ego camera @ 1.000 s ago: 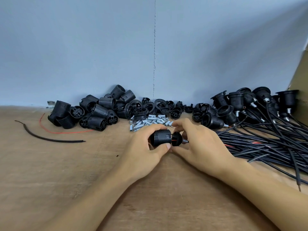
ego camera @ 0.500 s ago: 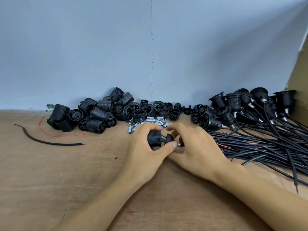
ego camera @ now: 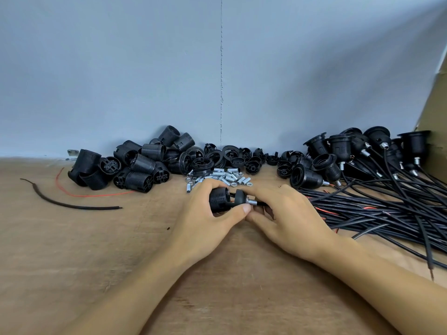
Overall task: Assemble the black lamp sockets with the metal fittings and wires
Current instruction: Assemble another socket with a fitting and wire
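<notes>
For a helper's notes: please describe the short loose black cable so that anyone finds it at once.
On the wooden table, look left of the pile of black sockets. The short black cable lies curved beside a thin red wire. Unlike the bundled cables at right, it lies alone.

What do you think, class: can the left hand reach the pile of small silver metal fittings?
Probably yes: the silver fittings pile lies just beyond the left hand, nothing between, but that hand grips a black ribbed socket and needs freeing first.
</notes>
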`<state>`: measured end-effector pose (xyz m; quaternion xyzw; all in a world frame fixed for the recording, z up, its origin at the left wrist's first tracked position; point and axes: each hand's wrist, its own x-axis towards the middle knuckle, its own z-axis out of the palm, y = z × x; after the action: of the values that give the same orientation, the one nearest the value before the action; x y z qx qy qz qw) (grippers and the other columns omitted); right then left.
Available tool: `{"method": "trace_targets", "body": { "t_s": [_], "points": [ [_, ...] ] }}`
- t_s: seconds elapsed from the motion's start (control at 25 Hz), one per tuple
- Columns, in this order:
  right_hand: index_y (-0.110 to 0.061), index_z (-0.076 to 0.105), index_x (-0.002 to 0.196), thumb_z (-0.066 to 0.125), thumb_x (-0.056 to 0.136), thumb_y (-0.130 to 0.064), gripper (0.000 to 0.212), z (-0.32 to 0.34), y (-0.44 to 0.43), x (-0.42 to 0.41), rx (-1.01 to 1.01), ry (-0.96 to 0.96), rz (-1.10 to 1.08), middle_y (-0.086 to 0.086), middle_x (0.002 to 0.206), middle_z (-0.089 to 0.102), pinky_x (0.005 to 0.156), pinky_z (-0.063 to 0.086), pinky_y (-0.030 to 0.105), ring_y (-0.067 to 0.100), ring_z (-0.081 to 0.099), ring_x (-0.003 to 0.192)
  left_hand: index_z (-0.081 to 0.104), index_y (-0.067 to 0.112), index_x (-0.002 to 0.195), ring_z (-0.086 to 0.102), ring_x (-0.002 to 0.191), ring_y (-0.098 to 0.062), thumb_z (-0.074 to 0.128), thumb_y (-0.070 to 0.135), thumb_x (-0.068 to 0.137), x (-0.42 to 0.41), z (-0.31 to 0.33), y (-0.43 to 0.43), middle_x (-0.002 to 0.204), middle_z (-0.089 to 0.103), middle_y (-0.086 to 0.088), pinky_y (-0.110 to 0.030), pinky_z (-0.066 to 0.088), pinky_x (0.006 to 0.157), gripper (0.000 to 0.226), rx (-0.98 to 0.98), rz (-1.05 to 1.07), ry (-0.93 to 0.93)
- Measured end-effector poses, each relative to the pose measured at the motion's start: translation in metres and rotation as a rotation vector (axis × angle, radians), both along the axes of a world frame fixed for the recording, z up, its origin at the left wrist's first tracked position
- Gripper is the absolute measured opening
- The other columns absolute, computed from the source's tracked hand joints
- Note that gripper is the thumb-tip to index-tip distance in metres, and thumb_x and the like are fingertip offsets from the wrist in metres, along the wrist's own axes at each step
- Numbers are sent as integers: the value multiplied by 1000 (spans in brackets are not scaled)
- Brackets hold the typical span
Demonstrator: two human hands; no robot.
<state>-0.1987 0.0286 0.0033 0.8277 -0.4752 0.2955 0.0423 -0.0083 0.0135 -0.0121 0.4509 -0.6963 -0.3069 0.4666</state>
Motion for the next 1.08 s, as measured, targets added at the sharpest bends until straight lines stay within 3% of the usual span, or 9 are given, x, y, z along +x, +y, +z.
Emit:
{"method": "trace_targets", "body": {
  "t_s": [0.12, 0.28, 0.56, 0.84, 0.96, 1.08],
  "points": [
    [-29, 59, 131, 54, 96, -43, 38, 4, 2, -2, -47, 78, -31, -11, 99, 69, 84, 41, 34, 14, 62, 93, 62, 42, 102, 61, 102, 2, 71, 63, 65, 1, -1, -1, 107, 64, 16, -27, 50, 90, 44, -10, -27, -23],
    [-32, 58, 131, 52, 93, -44, 41, 5, 3, -3, -31, 87, -8, -14, 82, 61, 79, 39, 28, 8, 56, 79, 58, 42, 103, 56, 102, 6, 66, 66, 64, 0, -2, 0, 109, 58, 15, -22, 47, 89, 47, -24, -19, -60],
    [-34, 54, 134, 50, 94, -46, 42, 7, 4, -3, 6, 111, 9, -12, 91, 66, 82, 43, 35, 8, 56, 79, 53, 43, 100, 57, 99, 4, 63, 67, 66, -1, -1, 2, 107, 56, 14, -22, 45, 84, 43, -30, 2, -83],
    [-24, 60, 128, 53, 92, -33, 37, 7, 7, 1, -46, 142, 54, -27, 79, 44, 75, 41, 33, 5, 48, 83, 50, 36, 88, 52, 89, 1, 62, 75, 64, -6, -1, 5, 94, 52, 13, -21, 38, 71, 48, -72, 116, -157],
    [-20, 61, 120, 46, 95, -40, 35, 7, 7, 1, -49, 179, 53, -21, 84, 47, 75, 39, 31, 6, 46, 82, 51, 31, 88, 52, 85, -1, 65, 69, 70, -7, -1, 5, 94, 52, 9, -17, 36, 67, 44, -33, 100, -155],
    [-19, 60, 123, 51, 96, -36, 33, 5, 7, 2, -45, 159, 58, -21, 87, 48, 74, 38, 30, 6, 48, 84, 53, 27, 89, 52, 84, -1, 71, 57, 78, -7, 0, 6, 94, 53, 7, -13, 36, 67, 36, -12, 85, -149]
  ]
}}
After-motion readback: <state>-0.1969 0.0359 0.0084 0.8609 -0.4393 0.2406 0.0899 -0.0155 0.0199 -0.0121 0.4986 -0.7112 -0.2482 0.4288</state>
